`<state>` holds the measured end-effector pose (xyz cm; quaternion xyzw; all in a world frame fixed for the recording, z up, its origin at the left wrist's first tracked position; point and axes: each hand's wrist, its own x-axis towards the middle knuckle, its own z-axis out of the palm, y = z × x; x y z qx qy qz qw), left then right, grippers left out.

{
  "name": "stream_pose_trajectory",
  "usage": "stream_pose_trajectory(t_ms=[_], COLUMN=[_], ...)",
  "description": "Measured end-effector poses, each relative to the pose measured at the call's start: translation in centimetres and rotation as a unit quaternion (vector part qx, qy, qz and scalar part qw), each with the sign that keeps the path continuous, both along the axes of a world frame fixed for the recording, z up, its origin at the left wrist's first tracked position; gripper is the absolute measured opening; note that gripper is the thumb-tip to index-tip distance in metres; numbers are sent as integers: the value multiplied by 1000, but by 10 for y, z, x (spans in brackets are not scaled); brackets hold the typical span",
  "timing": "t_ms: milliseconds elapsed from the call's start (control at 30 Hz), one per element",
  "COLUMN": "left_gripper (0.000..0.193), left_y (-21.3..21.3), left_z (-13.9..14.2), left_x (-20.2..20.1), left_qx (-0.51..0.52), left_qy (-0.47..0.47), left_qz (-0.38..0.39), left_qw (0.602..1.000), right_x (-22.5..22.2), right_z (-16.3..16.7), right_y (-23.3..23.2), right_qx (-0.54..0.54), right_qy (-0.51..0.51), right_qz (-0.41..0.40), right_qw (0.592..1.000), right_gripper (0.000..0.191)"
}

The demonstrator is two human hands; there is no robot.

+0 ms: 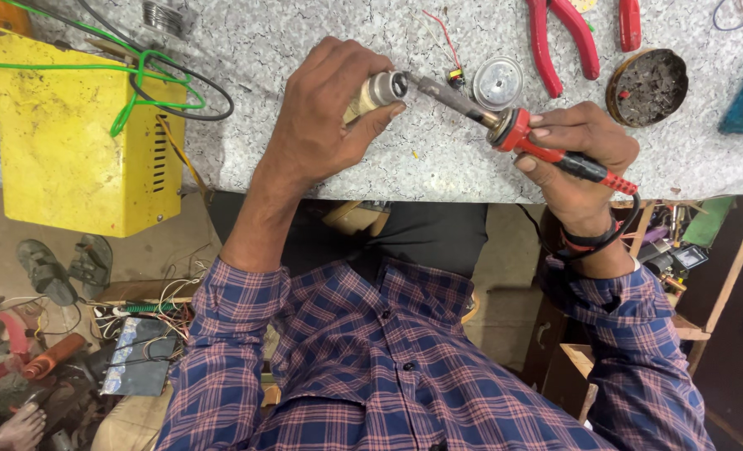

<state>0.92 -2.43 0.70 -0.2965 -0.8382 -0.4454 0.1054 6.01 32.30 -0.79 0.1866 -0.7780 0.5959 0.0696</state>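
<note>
— From the head view, what has the left hand point(326, 117) got?

— A small bulb base point(377, 89), cream body with a metal screw cap. The grip is wrapped tight round it, thumb underneath, fingers over the top, and the metal end pokes out to the person's right.

— And the other one?

— The right hand point(576, 146) is closed on the red handle of a soldering iron point(505, 125), held like a pen. Its long axis runs slantwise, from the handle low on the right up to the dark tip at the left.

— So the tip meets the cap?

— It reaches right to the metal end of the bulb base; touching or a hair off, I can't tell from here. The cap faces the iron nearly head on, so the two lie almost along one line over the speckled worktop point(305, 42).

— Which hand is nearer that joint?

— The left, plainly. The right sits well back along the shaft.

— Anything close by?

— A round metal disc point(497, 82) just beyond the shaft, a tiny part with a red wire point(453, 77) beside it, red pliers point(559, 42) further off, and a yellow metal box point(79, 138) well apart on the left.
</note>
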Motion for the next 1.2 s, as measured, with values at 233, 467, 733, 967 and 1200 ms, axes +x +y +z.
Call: stream_pose_trajectory(t_ms=[233,467,733,967,1200], left_gripper=[30,31,33,32,31], left_y=[-1,-1,-2,-1,-1], left_z=[1,4,6,7,9], left_x=[-1,-1,0,-1,0], left_qx=[-1,2,14,13,14], left_qy=[-11,-16,-20,-16,-16], left_qz=[-1,-1,-1,0,-8], left_qw=[1000,1000,1000,1000,1000], right_x=[1,1,2,1,1], right_z=[3,2,2,4,3], right_y=[-2,0,1,0,-1], right_qx=[-20,-5,-5,-12,12], right_qy=[1,-18,-14,-13,-2], right_qz=[-20,-10,-3,2,2], right_qw=[1000,1000,1000,1000,1000], right_gripper=[28,26,26,27,26])
